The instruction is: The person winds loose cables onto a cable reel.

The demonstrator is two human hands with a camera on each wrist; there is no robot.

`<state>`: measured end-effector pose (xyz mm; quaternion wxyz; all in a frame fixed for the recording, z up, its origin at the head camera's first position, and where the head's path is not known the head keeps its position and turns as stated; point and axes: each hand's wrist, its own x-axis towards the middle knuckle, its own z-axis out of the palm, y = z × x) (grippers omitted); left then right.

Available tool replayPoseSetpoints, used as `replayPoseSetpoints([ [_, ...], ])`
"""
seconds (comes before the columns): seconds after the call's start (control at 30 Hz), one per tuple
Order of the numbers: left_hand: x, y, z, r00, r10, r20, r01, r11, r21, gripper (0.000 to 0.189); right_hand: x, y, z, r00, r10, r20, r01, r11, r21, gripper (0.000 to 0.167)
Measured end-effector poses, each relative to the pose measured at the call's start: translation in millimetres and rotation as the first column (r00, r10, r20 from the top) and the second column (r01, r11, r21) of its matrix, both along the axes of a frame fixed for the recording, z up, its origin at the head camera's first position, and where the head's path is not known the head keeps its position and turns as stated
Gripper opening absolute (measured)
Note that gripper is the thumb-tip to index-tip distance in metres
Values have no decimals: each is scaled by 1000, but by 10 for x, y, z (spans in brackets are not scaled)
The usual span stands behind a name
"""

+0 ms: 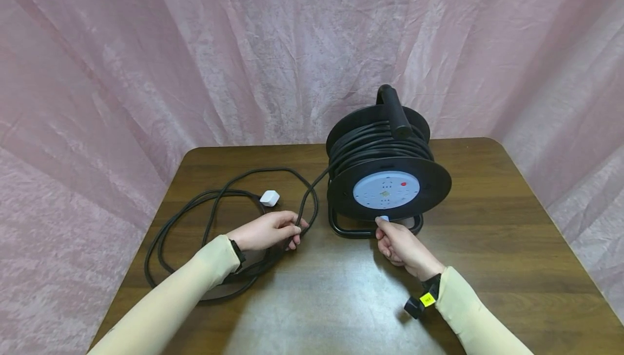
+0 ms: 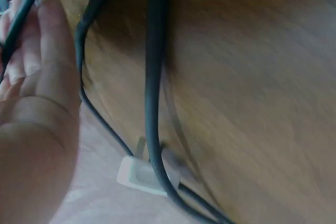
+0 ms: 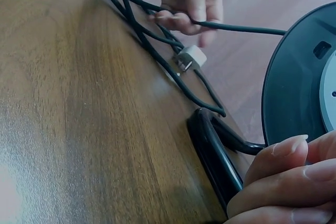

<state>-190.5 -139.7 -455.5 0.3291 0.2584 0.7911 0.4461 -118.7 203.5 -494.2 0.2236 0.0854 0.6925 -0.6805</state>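
A black cable reel (image 1: 429,184) stands on its tubular frame, with black cable wound between its two discs and a pale socket panel (image 1: 370,189) on the front disc. My right hand (image 1: 404,246) pinches a small pale knob (image 1: 385,218) at the front disc's lower edge; its fingers are curled in the right wrist view. Left of the reel, my left hand (image 1: 270,229) holds the black cable (image 1: 319,178) between thumb and fingers. That stretch runs up to the reel. In the right wrist view the left hand (image 3: 194,3) grips the cable (image 3: 247,28) lightly.
Loose cable loops (image 1: 163,236) lie on the left of the wooden table (image 1: 497,236), partly under the left forearm. A white plug (image 1: 270,198) rests among them. The reel's carrying handle (image 1: 396,114) rises at the top. Pink curtains (image 1: 292,46) hang behind the table.
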Motion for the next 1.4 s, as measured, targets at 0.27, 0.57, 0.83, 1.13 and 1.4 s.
replayPoseSetpoints([
  [0.27, 49, -80, 57, 988, -35, -150, 13, 989, -147, 25, 3, -31, 9, 1000, -2, 1, 2, 1000, 8, 49],
  [0.57, 79, 71, -8, 929, -76, -363, -23, 965, -260, 39, -1, -130, 19, 1000, -3, 4, 3, 1000, 3, 49],
  [0.83, 78, 155, -8, 901, -90, -423, -29, 963, -268, 48, -31, -276, 35, 998, 2, 58, 4, 994, -107, 45],
  [1.13, 6, 257, -41, 861, -40, -507, -98, 965, -243, 47, -36, -384, 54, 998, 29, 59, -14, 971, -240, 41],
  [1.4, -10, 298, -77, 819, -20, -573, -136, 964, -228, 45, -41, -446, 100, 997, 52, 59, -31, 950, -310, 41],
])
